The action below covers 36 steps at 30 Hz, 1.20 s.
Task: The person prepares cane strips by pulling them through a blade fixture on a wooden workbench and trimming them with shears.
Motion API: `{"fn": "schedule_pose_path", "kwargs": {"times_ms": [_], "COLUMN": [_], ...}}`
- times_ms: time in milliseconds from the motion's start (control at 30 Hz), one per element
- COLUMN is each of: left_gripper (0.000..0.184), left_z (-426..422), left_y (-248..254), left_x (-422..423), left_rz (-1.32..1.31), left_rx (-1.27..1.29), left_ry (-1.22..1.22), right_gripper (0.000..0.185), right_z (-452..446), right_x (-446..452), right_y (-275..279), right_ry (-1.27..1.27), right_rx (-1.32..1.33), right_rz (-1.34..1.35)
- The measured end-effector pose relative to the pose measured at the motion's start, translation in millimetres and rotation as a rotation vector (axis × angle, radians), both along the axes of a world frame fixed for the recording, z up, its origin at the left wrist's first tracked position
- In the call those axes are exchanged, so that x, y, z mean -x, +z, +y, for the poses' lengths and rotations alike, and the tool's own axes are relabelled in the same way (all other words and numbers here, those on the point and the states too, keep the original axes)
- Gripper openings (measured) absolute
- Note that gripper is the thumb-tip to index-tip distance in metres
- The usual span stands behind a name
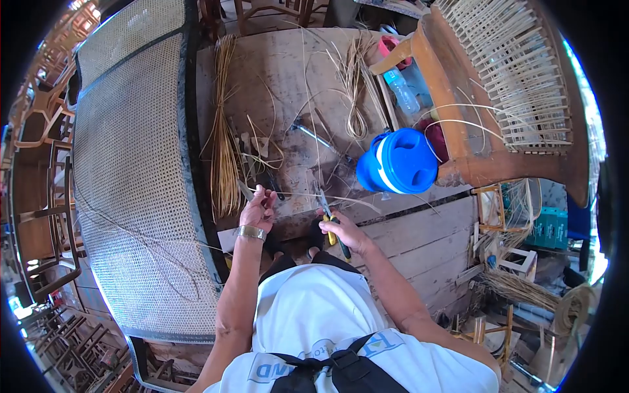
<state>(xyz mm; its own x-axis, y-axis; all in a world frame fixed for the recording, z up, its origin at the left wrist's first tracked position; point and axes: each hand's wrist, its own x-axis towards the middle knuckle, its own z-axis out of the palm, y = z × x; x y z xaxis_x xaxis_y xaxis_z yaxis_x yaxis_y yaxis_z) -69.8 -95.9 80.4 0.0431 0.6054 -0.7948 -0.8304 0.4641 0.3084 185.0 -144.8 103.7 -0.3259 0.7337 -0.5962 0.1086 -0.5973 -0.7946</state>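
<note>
My left hand (259,209), wearing a metal watch, pinches a thin pale rattan strand (298,194) that runs rightward in front of me. A grey pointed thing (245,190) shows beside its fingers; I cannot tell whether it is held. My right hand (346,232) is closed round a pair of pliers (331,230) with yellow and dark handles. The jaws point away from me and meet or cross the strand; whether they grip it is too small to tell.
A woven cane panel in a dark frame (141,164) stands on the left. Rattan bundles (226,131) and a hammer (314,135) lie on the wooden platform. A blue jug (409,160), a water bottle (401,92) and a wooden chair with woven strands (517,78) are on the right.
</note>
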Motion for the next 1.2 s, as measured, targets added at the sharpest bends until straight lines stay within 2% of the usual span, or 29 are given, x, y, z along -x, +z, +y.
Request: {"fn": "schedule_pose_path", "kwargs": {"times_ms": [133,200,233,267,300,333,367,433,467,533,567,600,633,667,733,800,867,900,967,1000,1067,1100,1133,1200], "left_gripper": [0.021,0.022,0.020,0.020,0.019,0.018,0.018,0.017,0.016,0.019,0.023,0.028,0.032,0.035,0.042,0.050,0.058,0.055,0.050,0.048,0.048,0.039,0.039,0.032], "left_z": [-3.1,-3.7,-4.8,-5.2,-3.2,0.2,4.1,18.2,28.1,56.6,73.1,90.8,111.1,131.3,169.0,210.2,241.7,254.3,263.6,270.5,281.6,271.4,266.1,247.2], "left_y": [-16.9,-21.2,-7.4,-7.4,-7.5,-8.0,-8.5,-9.1,-9.6,-19.7,-24.1,-29.1,-43.7,-56.5,-47.0,-59.0,-58.9,-78.2,-93.6,-117.4,-139.2,-118.8,-99.7,-69.9], "left_x": [9.3,14.1,15.6,15.3,14.3,13.1,9.6,-6.1,-15.7,-39.8,-49.3,-59.0,-70.9,-83.5,-111.6,-134.2,-150.2,-155.9,-166.4,-165.3,-154.4,-145.6,-136.9,-116.4], "left_rz": [-0.066,0.005,0.087,0.087,0.231,0.374,0.372,0.404,0.418,0.439,0.459,0.479,0.567,0.656,1.115,1.508,1.494,1.490,1.524,1.579,1.572,1.385,1.394,0.647], "left_rx": [-0.044,-0.103,-0.104,-0.103,-0.120,-0.139,-0.139,-0.260,-0.322,-0.338,-0.298,-0.258,-0.253,-0.248,-0.253,-0.288,-0.221,-0.170,-0.043,-0.045,-0.229,-0.248,-0.249,-0.232], "left_ry": [-0.018,-0.042,-0.112,-0.116,-0.164,-0.210,-0.212,-0.247,-0.264,-0.288,-0.341,-0.394,-0.411,-0.428,-0.608,-0.812,-1.143,-1.187,-1.206,-1.161,-1.375,-1.231,-1.236,-1.134], "right_gripper": [0.036,0.031,0.036,0.036,0.039,0.041,0.043,0.051,0.051,0.068,0.068,0.060,0.052,0.052,0.054,0.057,0.069,0.069,0.066,0.064,0.059,0.057,0.056,0.052], "right_z": [1.6,3.1,-4.0,-15.4,-26.6,-31.7,-36.7,-42.4,-44.9,-51.6,-59.2,-68.7,-75.9,-81.1,-77.1,-70.9,-80.5,-98.9,-101.5,-102.6,-105.2,-93.4,-79.7,-62.4], "right_x": [-6.9,-24.1,-32.4,-47.6,-66.2,-78.0,-89.8,-104.7,-115.7,-138.4,-146.8,-154.3,-160.5,-163.0,-154.8,-143.5,-142.0,-149.9,-151.2,-150.2,-146.3,-140.4,-136.3,-130.4], "right_y": [10.9,27.0,26.1,7.7,-22.6,-28.6,-34.3,-20.7,-21.0,-25.3,-30.6,-37.2,-41.0,-37.4,-8.4,23.5,38.8,24.3,35.0,38.8,45.6,61.8,68.2,53.5], "right_ry": [0.006,0.417,0.466,0.463,0.697,0.808,0.922,0.910,0.911,0.554,0.551,0.467,0.382,0.380,0.326,0.358,0.251,0.214,0.267,0.325,0.326,0.216,0.107,0.067], "right_rx": [0.047,0.208,0.334,0.335,0.192,0.117,0.044,-0.007,-0.004,0.279,0.284,0.218,0.152,0.156,0.119,0.174,0.211,0.121,0.113,0.098,0.042,0.084,0.120,0.063], "right_rz": [-0.044,0.110,0.129,0.130,-0.109,-0.232,-0.355,-0.855,-0.856,-0.714,-0.716,-0.719,-0.720,-0.722,-0.669,-0.682,-0.625,-0.603,-0.630,-0.651,-0.694,-0.578,-0.458,-0.405]}}
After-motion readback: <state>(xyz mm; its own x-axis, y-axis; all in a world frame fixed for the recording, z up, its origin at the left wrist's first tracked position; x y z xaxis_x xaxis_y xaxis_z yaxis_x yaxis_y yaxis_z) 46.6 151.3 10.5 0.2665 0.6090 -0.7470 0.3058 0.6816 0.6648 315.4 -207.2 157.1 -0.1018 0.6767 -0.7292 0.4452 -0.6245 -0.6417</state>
